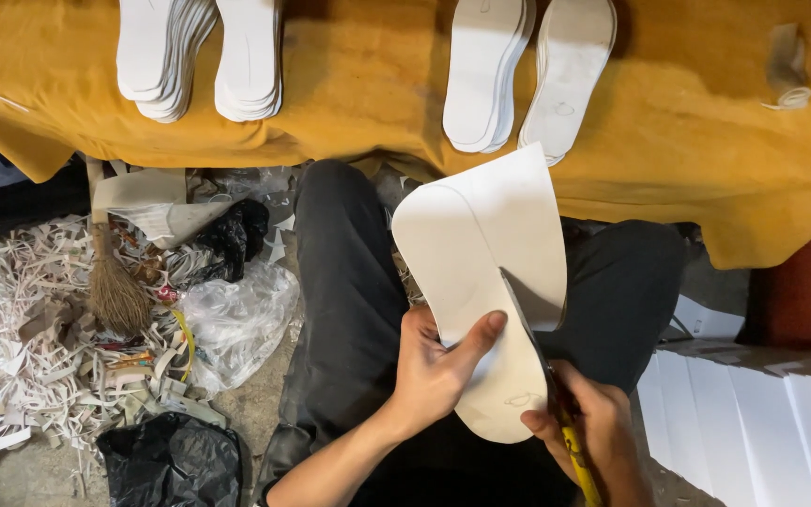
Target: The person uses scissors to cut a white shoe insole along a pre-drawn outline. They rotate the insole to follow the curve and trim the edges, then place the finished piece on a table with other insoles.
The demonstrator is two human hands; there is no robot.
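Two hands share one job over my lap: my left hand [434, 371] grips the white sole-shaped sheet of stiff card [466, 282] from its left edge, thumb pressed across its face, while my right hand [593, 432] is clenched around the yellow-handled scissors [556, 394], whose dark blades bite into the card's right edge. The card's long axis runs from its rounded heel near my wrists up and away to a wide toe end pointing toward the bench, where an uncut flap still hangs on the right. So the card lies directly ahead of the scissors, and the right hand is the one nearer the cut line. On the mustard-yellow cloth covering the bench [377, 84] lie stacks of finished white insoles [166, 56]. A heap of white paper trimmings [21, 319] and a small straw broom [114, 291] sit on the floor to my left.
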